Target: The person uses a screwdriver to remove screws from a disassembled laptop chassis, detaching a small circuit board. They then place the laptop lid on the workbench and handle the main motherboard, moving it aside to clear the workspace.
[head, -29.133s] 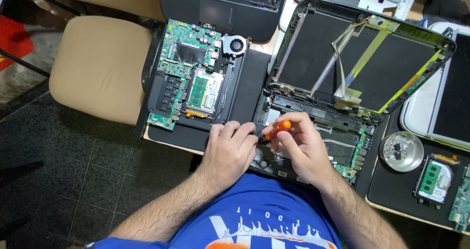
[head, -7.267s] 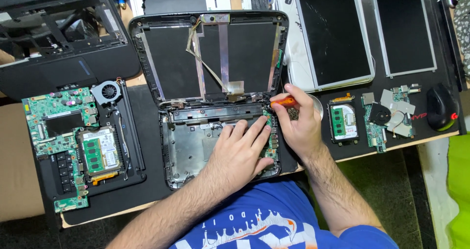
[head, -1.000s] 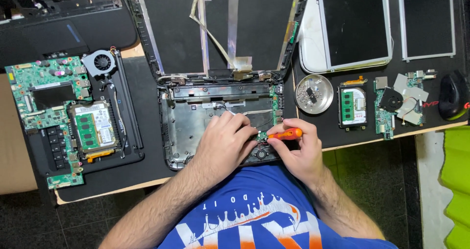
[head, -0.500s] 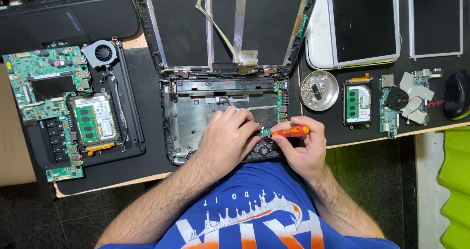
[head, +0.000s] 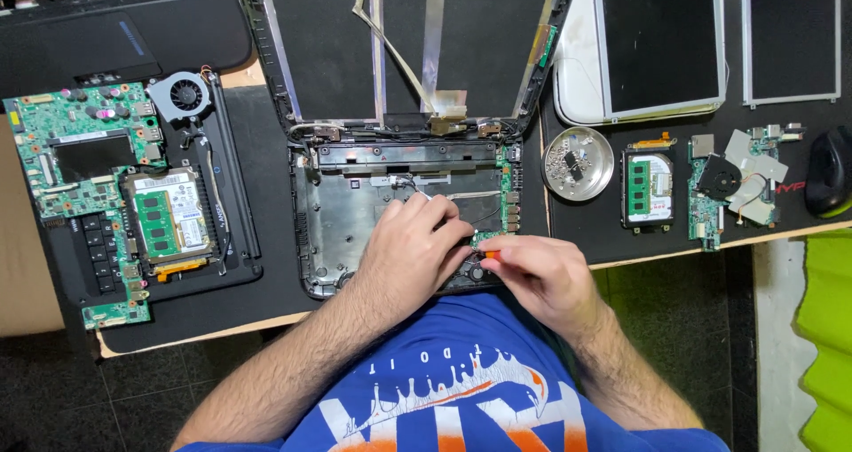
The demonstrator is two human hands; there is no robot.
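Note:
An opened laptop base [head: 355, 194] lies on the desk in front of me, its empty lid frame [head: 399, 43] folded back. My left hand [head: 413, 248] rests palm down inside the base at its near right corner, fingers by a small green board [head: 486, 237]. My right hand [head: 537, 270] is closed around an orange-handled screwdriver [head: 489, 254], whose tip points left toward the left hand's fingers. Only a bit of the orange handle shows.
A green motherboard [head: 89, 168] with a fan [head: 180, 96] lies on another laptop shell at left. A round metal dish [head: 577, 162] of screws, a memory module [head: 648, 186], a small fan board [head: 723, 186], a mouse [head: 827, 170] and two screen panels [head: 661, 35] sit right.
My right hand has closed further over the screwdriver, hiding most of its orange handle, and sits tighter against the left hand. The view has shifted slightly.

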